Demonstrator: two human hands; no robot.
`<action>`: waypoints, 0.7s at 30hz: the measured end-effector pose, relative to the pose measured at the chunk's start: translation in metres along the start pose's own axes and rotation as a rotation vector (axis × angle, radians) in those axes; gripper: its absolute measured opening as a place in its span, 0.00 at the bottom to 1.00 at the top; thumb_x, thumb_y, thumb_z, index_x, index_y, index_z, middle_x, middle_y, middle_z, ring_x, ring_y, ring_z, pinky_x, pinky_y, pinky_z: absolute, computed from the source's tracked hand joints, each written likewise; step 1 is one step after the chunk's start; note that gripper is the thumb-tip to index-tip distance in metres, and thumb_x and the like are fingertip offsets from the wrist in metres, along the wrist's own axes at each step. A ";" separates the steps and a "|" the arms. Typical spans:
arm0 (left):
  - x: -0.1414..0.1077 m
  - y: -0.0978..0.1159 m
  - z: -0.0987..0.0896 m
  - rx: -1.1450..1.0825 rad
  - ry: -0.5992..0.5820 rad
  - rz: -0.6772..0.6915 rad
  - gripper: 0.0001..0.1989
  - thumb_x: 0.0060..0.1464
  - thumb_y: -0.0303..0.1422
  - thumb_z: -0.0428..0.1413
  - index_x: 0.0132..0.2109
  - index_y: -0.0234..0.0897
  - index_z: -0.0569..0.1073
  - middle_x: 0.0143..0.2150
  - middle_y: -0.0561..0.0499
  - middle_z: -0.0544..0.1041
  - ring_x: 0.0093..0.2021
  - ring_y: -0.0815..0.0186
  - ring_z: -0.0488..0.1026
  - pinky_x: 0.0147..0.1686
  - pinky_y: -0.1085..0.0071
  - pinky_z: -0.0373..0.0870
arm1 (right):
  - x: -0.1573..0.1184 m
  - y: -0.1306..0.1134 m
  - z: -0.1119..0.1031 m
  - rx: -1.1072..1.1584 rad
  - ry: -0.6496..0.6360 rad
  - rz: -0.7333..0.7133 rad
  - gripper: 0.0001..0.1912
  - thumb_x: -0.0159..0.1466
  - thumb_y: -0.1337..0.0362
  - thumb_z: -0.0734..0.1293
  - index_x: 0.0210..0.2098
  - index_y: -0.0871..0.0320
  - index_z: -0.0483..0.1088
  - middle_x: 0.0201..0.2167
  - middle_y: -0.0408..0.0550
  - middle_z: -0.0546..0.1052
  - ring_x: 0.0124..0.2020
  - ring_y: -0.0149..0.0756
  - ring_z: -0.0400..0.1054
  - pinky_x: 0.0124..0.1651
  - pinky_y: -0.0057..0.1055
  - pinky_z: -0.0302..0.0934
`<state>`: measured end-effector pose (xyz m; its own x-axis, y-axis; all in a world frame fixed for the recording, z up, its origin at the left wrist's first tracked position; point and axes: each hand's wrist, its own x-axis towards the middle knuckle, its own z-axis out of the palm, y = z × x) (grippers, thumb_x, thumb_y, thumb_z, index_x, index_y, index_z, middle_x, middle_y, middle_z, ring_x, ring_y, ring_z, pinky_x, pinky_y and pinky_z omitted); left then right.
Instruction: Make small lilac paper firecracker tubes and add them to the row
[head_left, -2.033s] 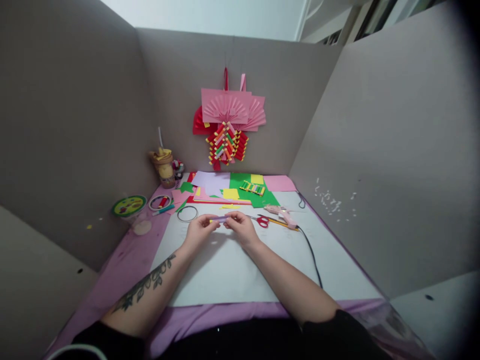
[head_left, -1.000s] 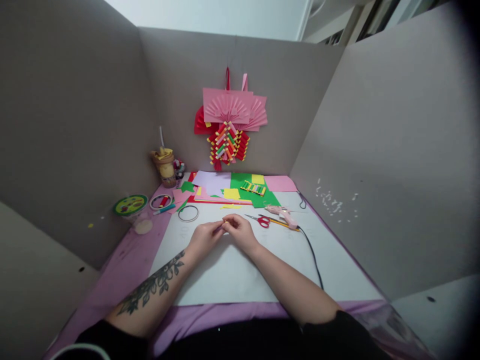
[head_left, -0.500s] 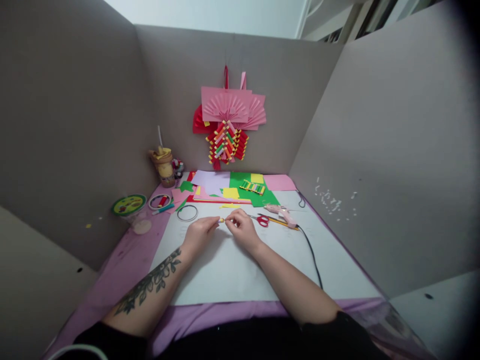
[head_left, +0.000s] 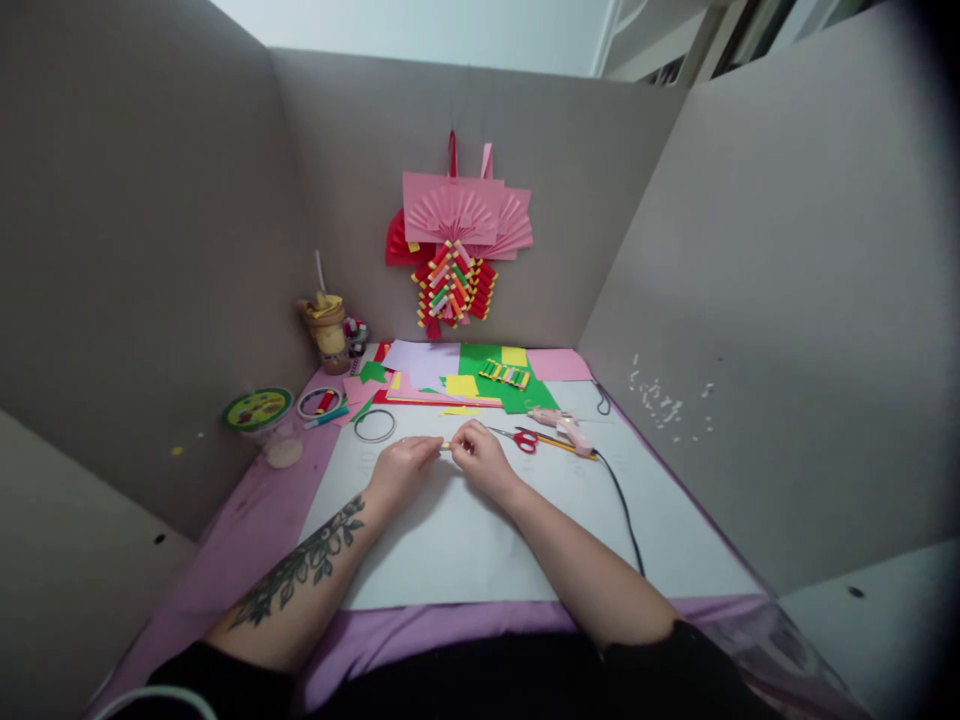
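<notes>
Between my two hands, just above the white sheet (head_left: 480,560), is a small paper roll (head_left: 446,446) with a yellow band at its end. My left hand (head_left: 405,468) pinches one side of it, covering most of its length. The fingertips of my right hand (head_left: 482,458) are closed at the yellow end. Close behind my right hand lie red-handled scissors (head_left: 526,440). A roll of clear tape (head_left: 375,426) rests beyond my left hand.
A pink glue gun (head_left: 574,436) lies at right, its black cord (head_left: 628,520) running forward. Finished rolls (head_left: 505,375) sit on green paper (head_left: 541,397) at the back. A plastic tub (head_left: 259,410) and drink cup (head_left: 331,335) stand left. Paper fan decorations (head_left: 454,210) hang on the grey wall.
The small roll has turned and dropped slightly between my fingers, and less of its yellow end shows. Both hands stay in nearly the same place.
</notes>
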<state>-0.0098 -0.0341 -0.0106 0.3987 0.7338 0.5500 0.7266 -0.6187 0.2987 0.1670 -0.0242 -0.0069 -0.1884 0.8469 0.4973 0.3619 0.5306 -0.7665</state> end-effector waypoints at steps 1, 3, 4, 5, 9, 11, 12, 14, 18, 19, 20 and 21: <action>0.000 0.000 0.000 -0.006 -0.002 -0.008 0.13 0.56 0.29 0.51 0.46 0.39 0.75 0.42 0.47 0.79 0.41 0.62 0.76 0.42 0.67 0.71 | 0.000 0.000 0.000 0.000 -0.003 -0.001 0.05 0.55 0.70 0.63 0.23 0.57 0.66 0.27 0.43 0.66 0.29 0.31 0.61 0.33 0.29 0.56; 0.001 0.001 -0.001 -0.013 -0.006 -0.021 0.12 0.56 0.29 0.51 0.46 0.39 0.75 0.42 0.47 0.79 0.41 0.61 0.76 0.43 0.67 0.71 | 0.001 0.000 -0.001 0.001 -0.008 -0.010 0.05 0.55 0.70 0.62 0.23 0.57 0.65 0.27 0.43 0.66 0.30 0.32 0.61 0.33 0.29 0.56; 0.002 0.001 -0.002 -0.013 -0.010 -0.028 0.13 0.56 0.29 0.51 0.46 0.38 0.75 0.42 0.46 0.79 0.41 0.61 0.76 0.43 0.67 0.71 | 0.002 0.000 -0.003 0.002 -0.007 -0.015 0.05 0.55 0.70 0.62 0.23 0.57 0.65 0.27 0.43 0.66 0.30 0.32 0.61 0.33 0.29 0.56; 0.002 0.001 -0.002 -0.013 -0.013 -0.036 0.13 0.56 0.29 0.51 0.46 0.38 0.75 0.43 0.46 0.79 0.41 0.61 0.76 0.43 0.67 0.71 | 0.003 -0.001 -0.005 0.003 -0.004 -0.020 0.05 0.55 0.70 0.62 0.23 0.57 0.65 0.27 0.43 0.66 0.30 0.32 0.61 0.33 0.29 0.56; 0.003 -0.004 -0.005 -0.004 -0.018 -0.085 0.13 0.56 0.30 0.51 0.47 0.39 0.75 0.43 0.46 0.79 0.42 0.60 0.76 0.43 0.66 0.71 | 0.007 0.000 -0.017 -0.001 0.026 -0.012 0.05 0.55 0.69 0.62 0.23 0.57 0.64 0.27 0.43 0.66 0.30 0.33 0.61 0.33 0.29 0.56; 0.003 -0.007 -0.005 0.012 -0.022 -0.101 0.13 0.56 0.31 0.51 0.47 0.39 0.75 0.44 0.46 0.79 0.42 0.60 0.76 0.43 0.66 0.71 | 0.008 0.001 -0.022 0.013 0.053 0.014 0.05 0.56 0.68 0.62 0.23 0.57 0.65 0.27 0.44 0.67 0.31 0.33 0.62 0.33 0.29 0.57; 0.003 -0.007 -0.006 0.018 -0.025 -0.105 0.13 0.56 0.31 0.51 0.47 0.39 0.75 0.44 0.46 0.79 0.43 0.59 0.76 0.43 0.66 0.71 | 0.007 0.002 -0.022 0.035 0.063 0.033 0.04 0.56 0.67 0.62 0.25 0.57 0.66 0.29 0.44 0.67 0.32 0.33 0.63 0.32 0.29 0.57; 0.004 -0.008 -0.006 0.022 -0.038 -0.105 0.13 0.56 0.31 0.51 0.47 0.39 0.75 0.45 0.46 0.79 0.43 0.59 0.75 0.43 0.66 0.70 | 0.006 0.004 -0.020 0.104 0.051 0.075 0.04 0.56 0.64 0.63 0.32 0.56 0.68 0.36 0.46 0.69 0.34 0.33 0.64 0.31 0.28 0.59; 0.004 -0.007 -0.005 0.018 -0.083 -0.110 0.14 0.56 0.31 0.51 0.48 0.39 0.75 0.45 0.46 0.79 0.43 0.60 0.75 0.44 0.66 0.70 | 0.007 0.008 -0.015 0.188 -0.063 0.096 0.09 0.54 0.64 0.65 0.34 0.56 0.72 0.38 0.48 0.72 0.34 0.33 0.66 0.31 0.28 0.61; 0.004 -0.007 -0.005 0.017 -0.090 -0.118 0.14 0.56 0.31 0.50 0.48 0.39 0.74 0.45 0.46 0.79 0.43 0.60 0.75 0.44 0.66 0.70 | 0.009 0.009 -0.017 0.200 -0.052 0.111 0.07 0.53 0.64 0.65 0.32 0.56 0.72 0.34 0.47 0.72 0.32 0.33 0.66 0.31 0.28 0.61; 0.004 -0.007 -0.006 0.013 -0.091 -0.130 0.14 0.56 0.32 0.50 0.48 0.40 0.75 0.45 0.46 0.78 0.43 0.60 0.75 0.44 0.67 0.69 | 0.011 0.011 -0.020 0.220 -0.009 0.139 0.06 0.53 0.64 0.65 0.29 0.57 0.72 0.30 0.46 0.73 0.29 0.32 0.65 0.30 0.28 0.60; 0.004 -0.007 -0.006 0.005 -0.087 -0.144 0.14 0.57 0.32 0.50 0.48 0.40 0.75 0.45 0.46 0.78 0.44 0.60 0.75 0.44 0.67 0.69 | 0.013 0.013 -0.025 0.248 0.057 0.176 0.06 0.52 0.63 0.65 0.28 0.58 0.72 0.26 0.44 0.72 0.26 0.31 0.64 0.29 0.28 0.59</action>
<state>-0.0167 -0.0279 -0.0059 0.3370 0.8366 0.4320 0.7822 -0.5041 0.3660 0.1925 -0.0069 -0.0001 -0.0887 0.9269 0.3647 0.1491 0.3744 -0.9152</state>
